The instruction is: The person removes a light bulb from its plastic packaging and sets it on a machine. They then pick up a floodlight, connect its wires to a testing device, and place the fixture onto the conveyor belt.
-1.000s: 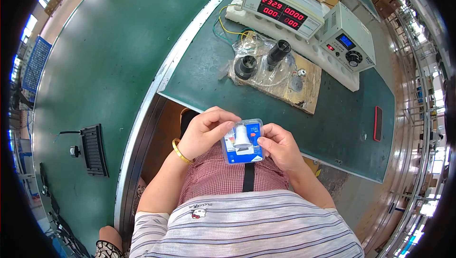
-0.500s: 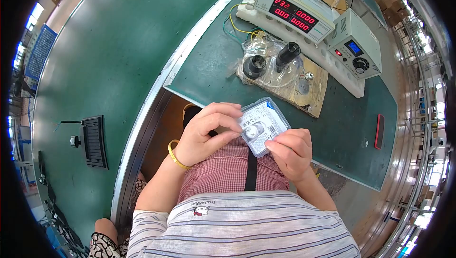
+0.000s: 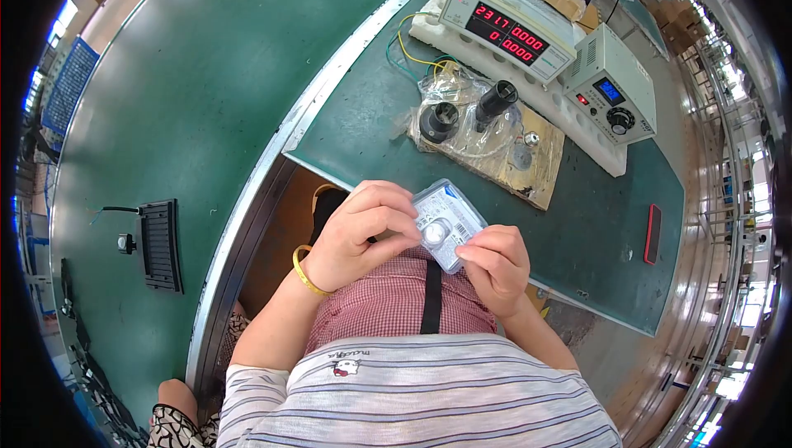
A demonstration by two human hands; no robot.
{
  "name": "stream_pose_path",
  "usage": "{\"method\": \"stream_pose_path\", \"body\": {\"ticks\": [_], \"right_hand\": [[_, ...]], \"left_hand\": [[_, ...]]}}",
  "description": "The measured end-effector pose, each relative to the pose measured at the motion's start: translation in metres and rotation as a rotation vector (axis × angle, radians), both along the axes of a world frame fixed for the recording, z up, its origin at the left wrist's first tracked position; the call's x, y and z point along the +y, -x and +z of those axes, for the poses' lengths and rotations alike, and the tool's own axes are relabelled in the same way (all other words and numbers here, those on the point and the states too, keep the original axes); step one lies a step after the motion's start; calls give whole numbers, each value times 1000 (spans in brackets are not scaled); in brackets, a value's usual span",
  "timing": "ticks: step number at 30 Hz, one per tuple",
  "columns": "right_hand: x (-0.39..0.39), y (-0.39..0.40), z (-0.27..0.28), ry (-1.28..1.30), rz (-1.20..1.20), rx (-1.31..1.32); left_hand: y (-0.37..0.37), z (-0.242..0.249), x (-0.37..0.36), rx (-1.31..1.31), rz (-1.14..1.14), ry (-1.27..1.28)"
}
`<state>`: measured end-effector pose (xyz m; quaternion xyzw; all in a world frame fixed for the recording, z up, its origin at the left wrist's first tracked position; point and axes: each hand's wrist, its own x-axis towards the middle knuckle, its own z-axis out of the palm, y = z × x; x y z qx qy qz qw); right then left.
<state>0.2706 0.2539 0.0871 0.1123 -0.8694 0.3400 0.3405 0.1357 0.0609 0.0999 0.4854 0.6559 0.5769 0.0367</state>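
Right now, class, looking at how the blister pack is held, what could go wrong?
1. The blister pack is pinched only at its edges by the left hand and right hand, over the lap and off the workbench; it could slip and drop.
2. Pushed forward, it might knock the black sockets nearby.

So the blister pack (image 3: 446,224) sits between both hands over the lap, bench (image 3: 594,225) ahead; sockets (image 3: 462,111) on cardboard (image 3: 540,169), meters (image 3: 507,29) behind, phone (image 3: 652,233) off right.
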Motion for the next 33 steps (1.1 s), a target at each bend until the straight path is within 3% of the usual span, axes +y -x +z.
{"method": "stream_pose_path", "body": {"ticks": [9,15,21,24,25,27,31,33], "right_hand": [[-1,1,-9,84,2,-25],[-2,-4,-8,537,-18,-455],[3,-6,-7,650,102,-491],[8,-6,-8,641,165,-528],[7,-6,-5,792,139,-596],[1,-3,2,1095,81,-729],[3,13,3,1613,137,-425],[17,20,12,1580,86,-314]], "left_hand": [[-4,0,1,24,44,102],[-2,12,4,-321,22,301],[1,10,6,-247,-65,316],[-1,2,5,-596,-133,282],[-1,0,6,-740,-146,269],[0,0,12,-769,5,153],[16,-8,10,-924,198,-104],[25,-18,0,-737,311,-24]]}}
